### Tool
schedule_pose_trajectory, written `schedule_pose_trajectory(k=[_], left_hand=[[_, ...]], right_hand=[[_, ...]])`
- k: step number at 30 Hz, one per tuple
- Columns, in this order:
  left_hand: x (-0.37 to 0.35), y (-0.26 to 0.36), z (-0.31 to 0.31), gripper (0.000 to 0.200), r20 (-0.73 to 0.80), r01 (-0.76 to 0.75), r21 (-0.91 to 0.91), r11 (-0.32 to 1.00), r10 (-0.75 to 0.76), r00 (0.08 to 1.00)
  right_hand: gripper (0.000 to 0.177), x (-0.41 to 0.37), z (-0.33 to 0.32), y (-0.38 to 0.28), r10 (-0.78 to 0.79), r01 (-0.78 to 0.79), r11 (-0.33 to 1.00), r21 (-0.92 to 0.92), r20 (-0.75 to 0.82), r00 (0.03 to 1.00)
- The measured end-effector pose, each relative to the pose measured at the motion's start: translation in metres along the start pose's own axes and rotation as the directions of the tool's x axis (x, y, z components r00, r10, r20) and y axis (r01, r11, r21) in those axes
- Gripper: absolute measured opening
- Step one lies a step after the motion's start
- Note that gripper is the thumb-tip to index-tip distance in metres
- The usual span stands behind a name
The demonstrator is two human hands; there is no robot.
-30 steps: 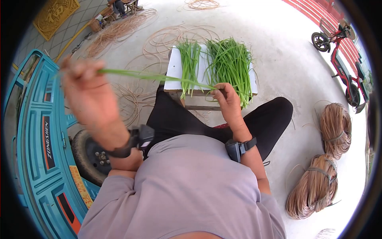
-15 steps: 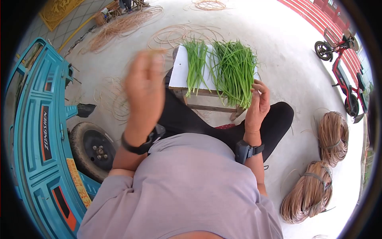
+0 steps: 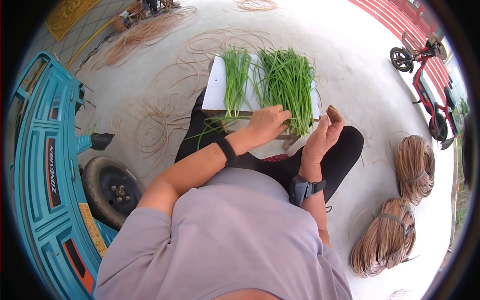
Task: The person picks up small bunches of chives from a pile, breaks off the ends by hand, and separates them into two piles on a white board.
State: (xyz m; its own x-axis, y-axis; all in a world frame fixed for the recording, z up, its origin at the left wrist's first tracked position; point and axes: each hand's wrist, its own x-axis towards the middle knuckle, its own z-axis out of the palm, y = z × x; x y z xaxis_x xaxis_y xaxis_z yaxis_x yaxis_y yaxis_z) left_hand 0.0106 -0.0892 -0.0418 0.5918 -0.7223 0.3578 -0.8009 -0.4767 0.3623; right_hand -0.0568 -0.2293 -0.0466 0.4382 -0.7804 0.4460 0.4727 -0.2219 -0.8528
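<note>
Long green stalks (image 3: pixel 289 82) lie in a large heap on the right of a small white-topped stand (image 3: pixel 214 90), and a narrower bunch (image 3: pixel 236 82) lies on its left. My left hand (image 3: pixel 270 122) is closed at the stand's near edge, by the lower ends of the heap. A few loose stalks stick out from it to the left, over my leg. Just right of the heap's lower ends is my right hand (image 3: pixel 324 135), its fingers half curled and apart, with nothing visible between them.
At the left stands a teal vehicle (image 3: pixel 37 160) with a wheel (image 3: pixel 117 192) beside me. Thin brown strands (image 3: pixel 155 122) are strewn on the floor beyond my legs. Two coiled bundles (image 3: pixel 415 170) (image 3: pixel 385 240) and a red two-wheeler (image 3: pixel 427 90) are at the right. Part of a person (image 3: pixel 151 6) shows far off.
My left hand has come down and right from its raised, blurred position to the heap's lower ends, with loose stalks now trailing from it. My right hand's fingers have opened slightly.
</note>
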Motion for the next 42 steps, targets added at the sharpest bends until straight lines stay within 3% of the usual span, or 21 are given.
schedule_pose_trajectory(k=[6,9,15,18,21,25,27,30,33,35,36,38,40,42], left_hand=[[-0.004,0.0,-0.007,0.016,-0.091,-0.1,-0.049,0.994,0.095,0.991],[-0.006,0.001,-0.017,0.015,-0.005,-0.056,0.183,0.981,0.058,0.998],[-0.014,0.01,-0.039,0.015,0.017,-0.033,0.01,0.999,0.032,0.999],[-0.014,0.01,-0.046,0.014,-0.015,-0.023,-0.007,1.0,0.023,1.0],[-0.015,0.013,-0.046,0.015,-0.159,-0.006,-0.137,0.991,-0.016,0.987],[-0.013,0.014,-0.046,0.018,-0.219,-0.046,-0.161,0.986,0.009,0.976],[-0.013,0.013,-0.041,0.019,-0.238,-0.047,-0.187,0.981,0.002,0.971],[-0.014,0.015,-0.045,0.019,-0.157,-0.009,-0.112,0.994,-0.008,0.987],[-0.012,0.012,-0.047,0.019,-0.228,-0.11,0.057,0.992,0.12,0.966],[-0.007,0.006,-0.056,0.018,-0.431,-0.215,0.019,0.976,0.202,0.879],[-0.006,0.006,-0.063,0.018,-0.526,-0.269,0.008,0.963,0.233,0.818],[-0.011,0.019,-0.083,0.018,-0.529,-0.161,-0.514,0.842,-0.164,0.832],[-0.019,0.024,-0.12,0.021,-0.633,-0.277,-0.579,0.767,-0.209,0.745],[-0.034,0.037,-0.16,0.022,-0.801,-0.299,-0.463,0.834,-0.25,0.544]], right_hand=[[0.021,-0.004,0.002,-0.012,0.079,-0.081,0.996,0.041,0.049,0.996],[0.019,-0.004,0.002,-0.008,0.023,-0.021,1.0,-0.016,0.093,0.995],[0.016,-0.008,0.005,-0.001,-0.036,0.04,0.999,-0.022,0.143,0.989],[0.015,-0.011,0.004,-0.013,-0.01,0.011,1.0,-0.002,0.242,0.97],[0.015,-0.013,0.005,-0.015,-0.042,0.067,0.996,-0.067,0.328,0.944],[0.01,-0.013,0.008,-0.019,-0.095,0.164,0.98,-0.108,0.471,0.877],[0.006,-0.015,0.01,-0.014,-0.059,0.109,0.991,-0.081,0.467,0.882],[0.007,-0.019,0.01,-0.015,0.017,0.017,0.997,-0.07,0.457,0.889],[0.012,-0.019,0.011,-0.015,0.033,-0.03,0.999,-0.014,0.357,0.934],[0.015,-0.014,0.009,-0.017,0.018,-0.029,0.998,0.052,0.2,0.98],[0.017,-0.009,0.005,-0.018,0.042,-0.04,0.999,-0.018,0.134,0.99],[0.016,-0.004,0.001,-0.016,0.053,-0.046,0.997,-0.066,0.107,0.993],[0.016,-0.001,-0.005,-0.009,0.06,-0.042,0.989,-0.14,0.128,0.99],[0.02,-0.001,-0.002,-0.015,0.069,0.038,0.898,-0.438,0.226,0.972]])
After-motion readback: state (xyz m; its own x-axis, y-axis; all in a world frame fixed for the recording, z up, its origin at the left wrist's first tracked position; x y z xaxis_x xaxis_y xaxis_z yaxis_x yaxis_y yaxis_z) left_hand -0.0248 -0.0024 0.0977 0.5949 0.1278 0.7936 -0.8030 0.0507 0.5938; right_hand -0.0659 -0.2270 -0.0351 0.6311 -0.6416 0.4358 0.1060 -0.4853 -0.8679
